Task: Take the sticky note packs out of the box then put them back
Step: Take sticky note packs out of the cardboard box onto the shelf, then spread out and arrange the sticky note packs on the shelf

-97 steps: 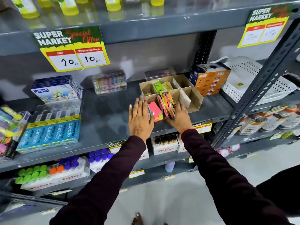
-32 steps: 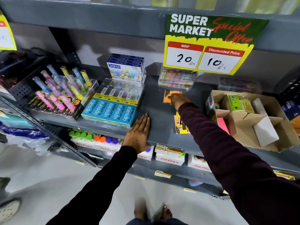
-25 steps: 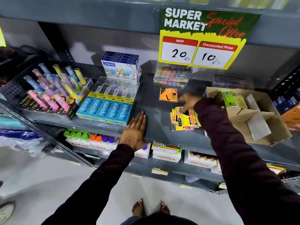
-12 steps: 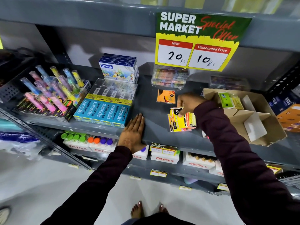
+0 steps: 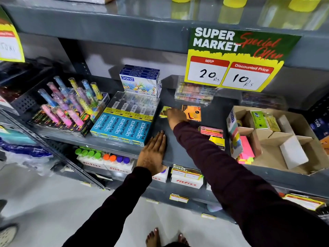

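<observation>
The divided cardboard box (image 5: 292,157) sits on the right of the grey shelf (image 5: 170,150). It holds a green-yellow pack (image 5: 263,120) at the back and pink and multicolour note pads (image 5: 244,148) at its left front. An orange sticky note pack (image 5: 193,112) lies flat on the shelf. My right hand (image 5: 175,117) is beside it, shut on a yellow sticky note pack (image 5: 164,111) pressed to the shelf. A small pile of pink and yellow packs (image 5: 213,136) lies right of my forearm. My left hand (image 5: 153,154) rests flat on the shelf's front edge, fingers spread.
Blue Apsara pencil boxes (image 5: 122,129) and a Doms box (image 5: 139,81) sit left of my hands. A tray of coloured tubes (image 5: 67,107) stands far left. Clear cases (image 5: 195,93) line the back under a price sign (image 5: 233,59). Lower shelf holds Fitfizz boxes (image 5: 186,180).
My right hand picked a yellow pack off the pile near the box and carried it left, past the orange pack. The pile is smaller. My left hand stayed flat on the shelf.
</observation>
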A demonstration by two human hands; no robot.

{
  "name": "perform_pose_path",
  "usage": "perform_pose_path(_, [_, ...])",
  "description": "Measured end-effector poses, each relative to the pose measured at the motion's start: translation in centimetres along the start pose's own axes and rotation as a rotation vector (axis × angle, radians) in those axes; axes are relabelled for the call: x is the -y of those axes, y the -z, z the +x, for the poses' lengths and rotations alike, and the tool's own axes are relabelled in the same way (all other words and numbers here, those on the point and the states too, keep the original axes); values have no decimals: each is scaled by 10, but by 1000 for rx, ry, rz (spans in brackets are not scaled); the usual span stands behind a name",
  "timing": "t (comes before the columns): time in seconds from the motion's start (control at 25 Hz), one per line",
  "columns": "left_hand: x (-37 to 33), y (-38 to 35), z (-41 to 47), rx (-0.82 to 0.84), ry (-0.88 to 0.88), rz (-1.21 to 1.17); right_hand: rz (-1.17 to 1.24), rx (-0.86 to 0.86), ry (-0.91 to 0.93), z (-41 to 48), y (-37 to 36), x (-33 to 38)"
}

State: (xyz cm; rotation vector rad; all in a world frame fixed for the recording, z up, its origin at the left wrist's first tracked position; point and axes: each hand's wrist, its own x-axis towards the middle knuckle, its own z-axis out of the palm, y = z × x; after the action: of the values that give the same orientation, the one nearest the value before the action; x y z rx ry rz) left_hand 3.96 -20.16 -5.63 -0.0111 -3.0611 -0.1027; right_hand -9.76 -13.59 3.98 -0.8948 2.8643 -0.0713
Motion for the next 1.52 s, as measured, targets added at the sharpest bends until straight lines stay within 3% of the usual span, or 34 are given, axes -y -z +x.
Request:
perform_pose_path(0.28, [1, 0, 0, -15, 4, -1, 195, 92, -8, 3, 23, -34])
perform_pose_path(0.52, [1, -1, 0, -12, 12, -4, -83, 327, -136, -55, 42, -97])
perform_pose_path(0.68, [3, -3, 0, -36, -8, -58, -146, 255, -159, -70, 26, -104])
perform_pose_path(1.12, [1, 0, 0, 29, 2, -59, -25, 5, -210, -65, 63, -85])
perform_pose_path(1.24, [1, -1, 0, 20, 4, -79, 98, -136, -136, -63, 60, -63])
perform_pose_path(1.32, [2, -1, 0, 27, 1, -88, 17, -220, -73, -71, 40, -39])
perform_pose_path(1.52, [3, 0, 0, 11, -22, -49, -98, -56, -31, -79, -9, -21])
